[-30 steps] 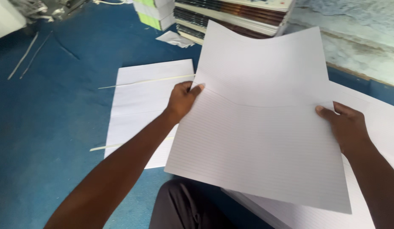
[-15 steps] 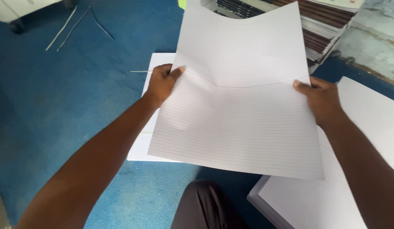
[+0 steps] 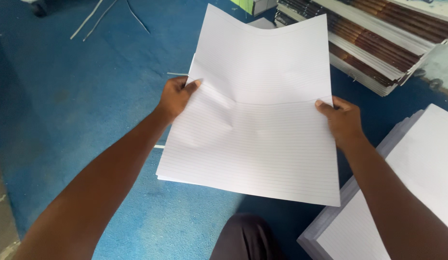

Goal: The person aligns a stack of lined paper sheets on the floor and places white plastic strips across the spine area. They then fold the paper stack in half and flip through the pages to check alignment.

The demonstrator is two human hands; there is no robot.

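Note:
I hold a large white sheet of ruled paper (image 3: 262, 120) in front of me over the blue floor. My left hand (image 3: 177, 96) grips its left edge and my right hand (image 3: 342, 120) grips its right edge, both at a horizontal crease across the middle. The upper half tilts up and away from me, and the lower half hangs toward my lap. The sheet hides whatever lies on the floor beneath it.
A thick stack of white ruled sheets (image 3: 407, 192) lies at the lower right. Stacked brown-edged books (image 3: 378, 38) sit at the top right. Thin pale strips (image 3: 96, 19) lie on the blue floor (image 3: 79, 106) at the top left. My dark trouser knee (image 3: 243, 240) shows at the bottom.
The view has shifted, so the sheet and both hands now sit more centrally. The white sheets on the floor to the left are now hidden behind the held paper.

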